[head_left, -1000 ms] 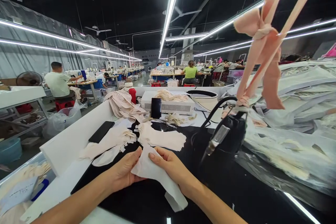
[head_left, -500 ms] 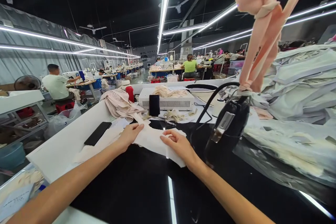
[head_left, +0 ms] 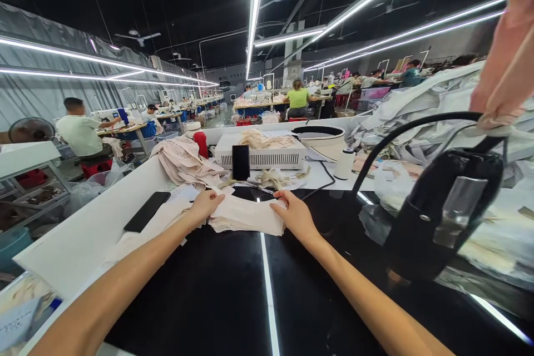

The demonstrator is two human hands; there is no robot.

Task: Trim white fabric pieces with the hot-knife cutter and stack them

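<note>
Near the middle of the frame, a stack of pale fabric pieces [head_left: 247, 217] lies on the black table [head_left: 233, 289]. The left hand [head_left: 205, 206] presses flat on its left end and the right hand [head_left: 295, 214] on its right edge, fingers spread, gripping nothing. A black phone [head_left: 147, 211] lies left of them.
</note>
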